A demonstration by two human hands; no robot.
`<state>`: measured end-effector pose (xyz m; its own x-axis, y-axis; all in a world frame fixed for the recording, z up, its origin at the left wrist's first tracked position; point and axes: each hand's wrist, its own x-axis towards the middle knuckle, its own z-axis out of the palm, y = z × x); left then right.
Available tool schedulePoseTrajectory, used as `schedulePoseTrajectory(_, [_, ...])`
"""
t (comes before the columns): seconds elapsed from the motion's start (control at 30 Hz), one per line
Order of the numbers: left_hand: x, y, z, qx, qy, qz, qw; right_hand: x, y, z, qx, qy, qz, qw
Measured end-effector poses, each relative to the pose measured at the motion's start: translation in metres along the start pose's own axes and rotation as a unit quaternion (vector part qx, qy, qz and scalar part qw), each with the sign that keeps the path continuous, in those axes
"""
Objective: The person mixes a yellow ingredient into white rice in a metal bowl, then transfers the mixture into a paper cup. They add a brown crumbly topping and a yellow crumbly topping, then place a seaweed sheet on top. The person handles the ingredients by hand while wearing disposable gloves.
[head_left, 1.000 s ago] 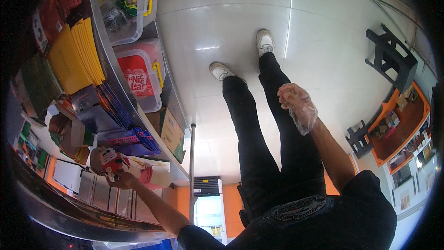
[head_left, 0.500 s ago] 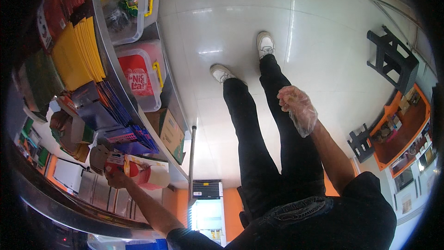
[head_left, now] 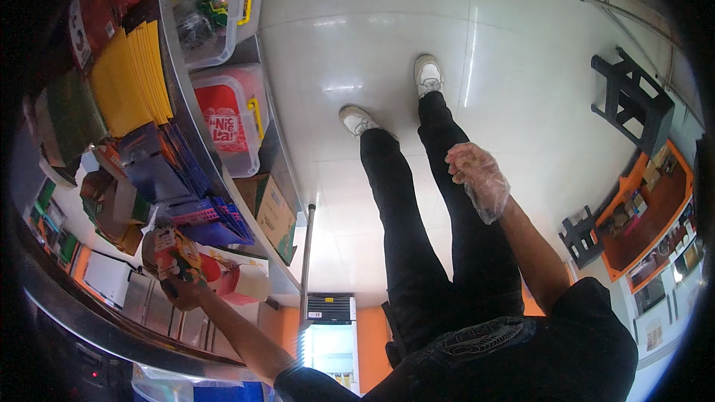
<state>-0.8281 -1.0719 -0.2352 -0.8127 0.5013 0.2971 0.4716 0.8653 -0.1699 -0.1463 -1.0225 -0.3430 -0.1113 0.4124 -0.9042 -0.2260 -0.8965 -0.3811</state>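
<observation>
We reach our left arm out to the side, elbow nearly straight, with our left hand (head_left: pixel 185 294) low at the near edge of a red patterned carton (head_left: pixel 181 253) on the metal worktop (head_left: pixel 185 95). The fingers of that grip bend against the carton, but we cannot tell how tightly they close. Our right arm is bent, its hand (head_left: pixel 477 175) in a clear plastic glove above our right leg; that grip is partly curled, and we cannot tell whether it holds anything. Dark blue cartons (head_left: pixel 153 164) and a red-and-white box (head_left: pixel 249 283) crowd the left hand. Beyond stand yellow folders (head_left: pixel 123 78), with clear tubs (head_left: pixel 223 119) below the worktop and a black stool (head_left: pixel 633 100) at far right.
</observation>
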Motion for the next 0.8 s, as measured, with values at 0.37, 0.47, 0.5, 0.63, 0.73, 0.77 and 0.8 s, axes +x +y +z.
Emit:
schedulePoseTrajectory(0.37, [-0.114,0.041,-0.069,-0.145,0.053,0.131,0.979,-0.046,-0.065,-0.002,0.052,-0.021,-0.019,0.998])
schedulePoseTrajectory(0.47, [-0.197,0.131,-0.142,-0.307,0.024,0.237,0.921,-0.083,-0.112,0.004,0.017,-0.036,-0.057,0.998])
schedulePoseTrajectory(0.5, [-0.225,0.176,-0.171,-0.342,0.027,0.280,0.897,-0.093,-0.135,-0.003,0.038,-0.037,-0.078,0.996])
schedulePoseTrajectory(0.63, [-0.242,0.313,-0.280,-0.484,-0.105,0.292,0.818,-0.125,-0.239,-0.005,0.006,-0.033,-0.166,0.985])
schedulePoseTrajectory(0.73, [-0.171,0.397,-0.347,-0.487,-0.014,0.404,0.774,-0.142,-0.338,0.011,-0.056,-0.029,-0.274,0.960])
schedulePoseTrajectory(0.77, [-0.137,0.423,-0.364,-0.475,0.050,0.447,0.756,-0.143,-0.374,0.023,-0.088,-0.017,-0.314,0.945])
schedulePoseTrajectory(0.8, [-0.102,0.448,-0.378,-0.477,0.096,0.476,0.732,-0.147,-0.412,0.038,-0.137,0.013,-0.322,0.937])
